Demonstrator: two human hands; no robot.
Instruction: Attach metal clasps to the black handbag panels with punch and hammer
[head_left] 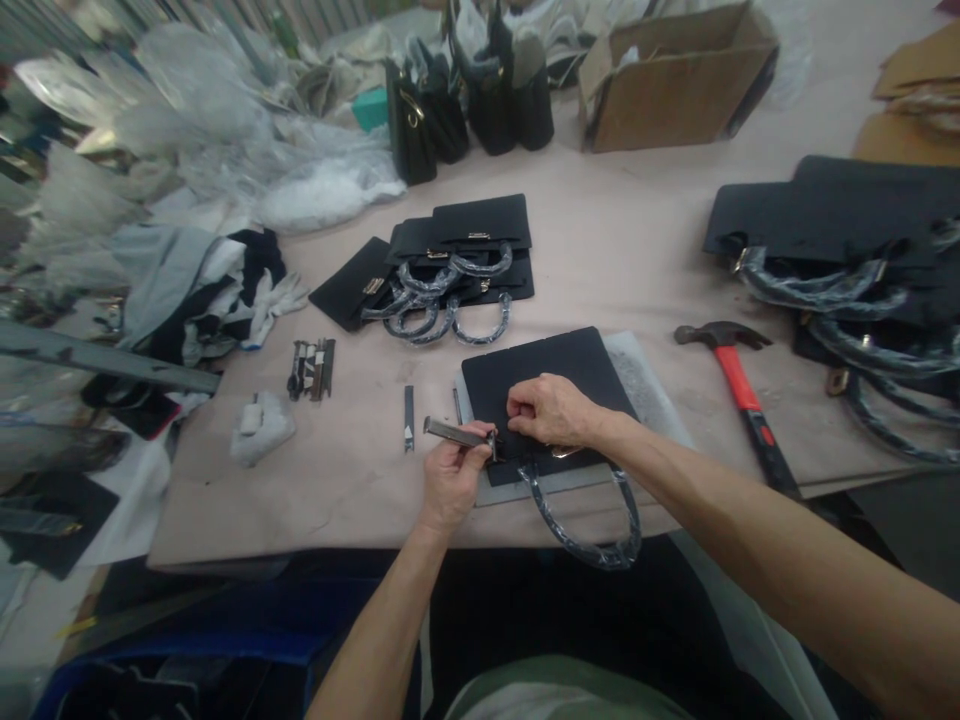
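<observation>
A flat black handbag (pixel 555 365) lies in front of me on a pale slab (pixel 645 375). Its plastic-wrapped handle (pixel 585 550) hangs towards me over the table edge. My left hand (pixel 452 485) is closed on a narrow metal bar (pixel 450 431), whose right end is at the bag's left side. My right hand (pixel 553 410) rests over the bag with curled fingers; anything between them is hidden. To the left lie a dark strip (pixel 409 418) and a thin rod (pixel 457 405).
A hammer (pixel 739 385) with a red and black handle lies right. Black handbags (pixel 480 222) are piled behind, with more bags (pixel 840 220) at the right. Metal strips (pixel 311 368), a glove (pixel 274 300), plastic wrap (pixel 322 190) and a cardboard box (pixel 675 95) are also around.
</observation>
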